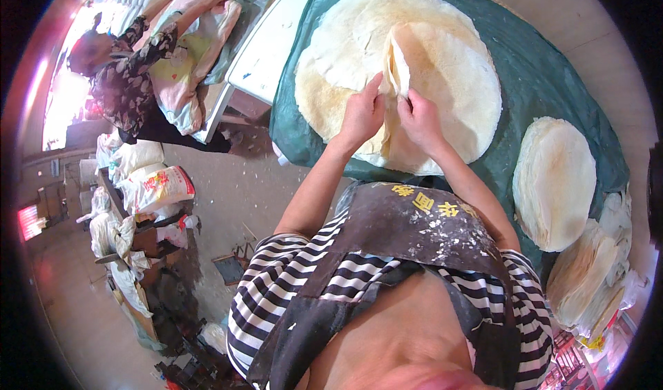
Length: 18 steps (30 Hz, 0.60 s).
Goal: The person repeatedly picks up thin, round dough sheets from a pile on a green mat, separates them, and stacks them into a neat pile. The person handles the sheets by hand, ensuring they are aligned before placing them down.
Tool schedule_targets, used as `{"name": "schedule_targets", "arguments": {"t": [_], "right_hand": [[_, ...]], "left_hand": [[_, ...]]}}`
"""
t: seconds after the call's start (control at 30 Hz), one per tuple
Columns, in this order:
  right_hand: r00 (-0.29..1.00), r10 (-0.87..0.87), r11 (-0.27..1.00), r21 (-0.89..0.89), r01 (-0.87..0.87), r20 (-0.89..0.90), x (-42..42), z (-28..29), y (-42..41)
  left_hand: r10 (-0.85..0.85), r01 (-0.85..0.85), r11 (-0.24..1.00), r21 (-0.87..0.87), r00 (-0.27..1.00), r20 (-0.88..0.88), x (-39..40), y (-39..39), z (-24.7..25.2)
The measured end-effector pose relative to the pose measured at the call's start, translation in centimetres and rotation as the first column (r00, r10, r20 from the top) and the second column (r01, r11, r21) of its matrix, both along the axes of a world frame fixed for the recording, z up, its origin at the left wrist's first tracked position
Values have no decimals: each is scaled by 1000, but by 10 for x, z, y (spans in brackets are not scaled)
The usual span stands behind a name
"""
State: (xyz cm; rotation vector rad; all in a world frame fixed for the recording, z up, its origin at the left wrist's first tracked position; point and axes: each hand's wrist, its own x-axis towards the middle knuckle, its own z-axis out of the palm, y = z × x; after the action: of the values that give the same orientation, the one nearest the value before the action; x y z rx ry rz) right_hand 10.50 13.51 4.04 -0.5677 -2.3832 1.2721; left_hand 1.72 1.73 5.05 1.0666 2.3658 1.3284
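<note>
Large round thin flatbreads (342,43) lie piled before me on a green cloth or plastic cover (538,79). On top, one flatbread (440,69) is partly folded, its raised edges forming a narrow upright ridge along the middle of the pile. My left hand (365,113) pinches the ridge from its left side, index finger stretched along it. My right hand (420,118) grips the pale lifted edge between thumb and fingers. The two hands are close together but apart. Their fingertips partly hide the ridge's near end.
A stack of folded flatbreads (554,182) is at the right, with another stack (582,273) nearer me. A white table (267,48) adjoins at the left. Beyond it another person (127,79) handles a patterned cloth (189,63). Filled sacks (163,188) stand at the far left.
</note>
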Motion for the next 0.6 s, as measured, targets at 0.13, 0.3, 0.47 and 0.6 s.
{"name": "schedule_targets", "arguments": {"t": [0.13,0.3,0.47,0.6], "right_hand": [[1000,-10,990,-140,9,-8,9,-11,15],[996,75,842,-532,-91,-51,7,-15,20],[992,117,838,-531,-126,-50,1,-12,16],[997,81,944,-321,-78,-2,1,-16,13]], "left_hand": [[50,-152,948,279,938,342,-9,-1,-25],[17,-108,975,194,908,418,0,4,-12],[95,-112,992,64,969,226,6,10,-15],[138,-144,988,51,986,94,8,5,-12]]}}
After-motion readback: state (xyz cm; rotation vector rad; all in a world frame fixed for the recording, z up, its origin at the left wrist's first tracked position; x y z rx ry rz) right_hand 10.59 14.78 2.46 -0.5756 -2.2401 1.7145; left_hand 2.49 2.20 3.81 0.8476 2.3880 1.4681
